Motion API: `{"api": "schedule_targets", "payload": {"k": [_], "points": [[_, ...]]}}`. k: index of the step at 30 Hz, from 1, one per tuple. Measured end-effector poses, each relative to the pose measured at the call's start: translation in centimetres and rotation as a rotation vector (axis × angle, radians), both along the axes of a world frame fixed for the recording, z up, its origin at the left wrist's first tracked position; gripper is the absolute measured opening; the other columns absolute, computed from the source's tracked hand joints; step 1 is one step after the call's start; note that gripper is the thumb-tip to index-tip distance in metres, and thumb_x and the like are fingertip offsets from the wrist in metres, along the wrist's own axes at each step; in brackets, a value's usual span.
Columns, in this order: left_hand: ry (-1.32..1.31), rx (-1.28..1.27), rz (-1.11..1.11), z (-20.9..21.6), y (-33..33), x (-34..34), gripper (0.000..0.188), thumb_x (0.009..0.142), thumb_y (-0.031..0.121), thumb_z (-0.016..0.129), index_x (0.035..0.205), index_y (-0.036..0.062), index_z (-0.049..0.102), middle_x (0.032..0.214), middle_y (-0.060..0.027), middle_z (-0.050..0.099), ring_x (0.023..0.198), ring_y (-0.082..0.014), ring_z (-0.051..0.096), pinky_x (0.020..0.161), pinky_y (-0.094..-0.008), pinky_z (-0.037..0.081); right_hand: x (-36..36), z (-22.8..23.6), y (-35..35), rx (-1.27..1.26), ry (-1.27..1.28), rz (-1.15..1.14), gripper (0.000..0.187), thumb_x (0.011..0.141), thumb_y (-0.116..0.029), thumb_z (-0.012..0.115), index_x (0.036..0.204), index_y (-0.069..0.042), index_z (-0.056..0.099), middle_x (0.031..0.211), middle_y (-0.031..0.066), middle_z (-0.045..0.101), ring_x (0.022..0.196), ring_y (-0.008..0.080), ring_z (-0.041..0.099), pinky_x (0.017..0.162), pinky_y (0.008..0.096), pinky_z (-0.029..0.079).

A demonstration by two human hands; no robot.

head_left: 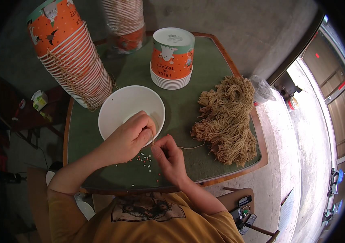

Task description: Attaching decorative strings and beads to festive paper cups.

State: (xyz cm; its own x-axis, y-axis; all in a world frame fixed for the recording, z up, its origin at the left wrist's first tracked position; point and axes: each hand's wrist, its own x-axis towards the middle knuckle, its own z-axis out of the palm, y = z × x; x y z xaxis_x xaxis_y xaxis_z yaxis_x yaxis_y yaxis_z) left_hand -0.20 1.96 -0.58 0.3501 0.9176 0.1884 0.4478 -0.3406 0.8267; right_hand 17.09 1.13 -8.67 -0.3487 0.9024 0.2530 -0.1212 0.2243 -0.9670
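A white-lined paper bucket (pixel 111 115) lies tilted in front of me, its open mouth toward me and a small hole near its upper left rim. My left hand (pixel 134 131) reaches over its near rim, fingers closed in a pinch on a thin tan cord (pixel 192 147). Just right of it, my right hand (pixel 170 158) pinches the same cord between thumb and curled fingers. The cord's tail trails right toward a big bundle of tan cords (pixel 231 119). Small white and orange beads (pixel 144 159) lie scattered on the green tabletop below my hands.
A tall leaning stack of orange buckets (pixel 73 56), draped with cords, stands at the left. A plastic-wrapped stack (pixel 126 28) is behind it. A short upside-down stack (pixel 172 60) stands at the back. The table has a wooden edge (pixel 227 60); a chair with devices (pixel 243 210) is lower right.
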Motion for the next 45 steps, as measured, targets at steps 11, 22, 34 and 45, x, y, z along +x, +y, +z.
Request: {"api": "schedule_targets", "payload": {"k": [11,22,34,45], "points": [[0.149,0.251,0.045,-0.2,0.0,0.8,0.003,0.089,0.001,0.050,0.089,0.0019,0.048,0.090,-0.0123,0.048,0.086,-0.0321,0.050,0.072,-0.0406,0.044,-1.0,-0.5,-0.3,0.010,0.034,0.011,0.006,0.088,-0.002,0.054,0.085,-0.004,0.049,0.067,-0.0004,0.048,0.061,0.0050,0.043,0.055,0.0234,0.039],[0.571,1.130,0.104,-2.0,-0.4,-1.9,0.033,0.071,0.007,0.071,0.102,0.0056,0.059,0.096,-0.0061,0.054,0.087,-0.0246,0.057,0.068,-0.0346,0.049,-0.8,-0.3,-3.2,-0.368,0.089,0.153,0.010,0.097,-0.009,0.054,0.089,-0.004,0.056,0.074,-0.0050,0.049,0.069,0.0026,0.043,0.062,0.0196,0.038],[-0.948,-0.619,0.343,-6.5,-8.3,1.6,0.018,0.099,0.015,0.051,0.108,0.0019,0.059,0.101,-0.0038,0.063,0.087,-0.0101,0.058,0.078,-0.0261,0.047,0.9,-0.8,-5.0,-0.159,-0.135,0.288,0.014,0.096,-0.010,0.057,0.102,0.000,0.065,0.082,0.0005,0.063,0.074,0.0040,0.053,0.068,0.0218,0.046],[-1.133,-0.575,0.373,-5.7,-7.3,2.6,0.014,0.099,0.016,0.053,0.096,0.0040,0.061,0.090,-0.0023,0.061,0.087,-0.0100,0.056,0.081,-0.0256,0.044,0.9,-0.4,-5.1,0.144,-0.214,0.229,0.005,0.089,-0.004,0.061,0.092,-0.003,0.057,0.075,0.0142,0.059,0.063,0.0276,0.063,0.058,0.0343,0.050]]}}
